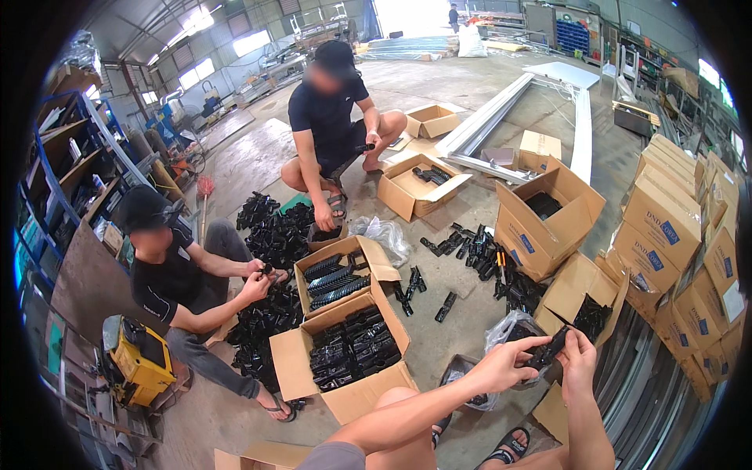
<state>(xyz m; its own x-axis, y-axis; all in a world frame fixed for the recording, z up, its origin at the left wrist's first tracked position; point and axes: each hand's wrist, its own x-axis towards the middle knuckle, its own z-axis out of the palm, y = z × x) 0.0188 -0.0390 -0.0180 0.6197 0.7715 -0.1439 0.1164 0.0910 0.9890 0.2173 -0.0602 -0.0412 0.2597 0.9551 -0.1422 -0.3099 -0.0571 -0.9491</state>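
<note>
Both hands clamped on one black part (547, 349): left hand (505, 365) has its near end, right hand (579, 356) the far end, held up off the floor (427, 345). Part sits in front of an open carton (570, 280) with black pieces inside; clear plastic bag (501, 332) just beside the left hand. Loose black parts (479, 254) lie on the floor beyond. Packed carton (371, 398) left of the forearms, rows of black parts in it. Two co-workers, one seated (160, 270), one crouching (325, 110), each hold a small black piece.
</note>
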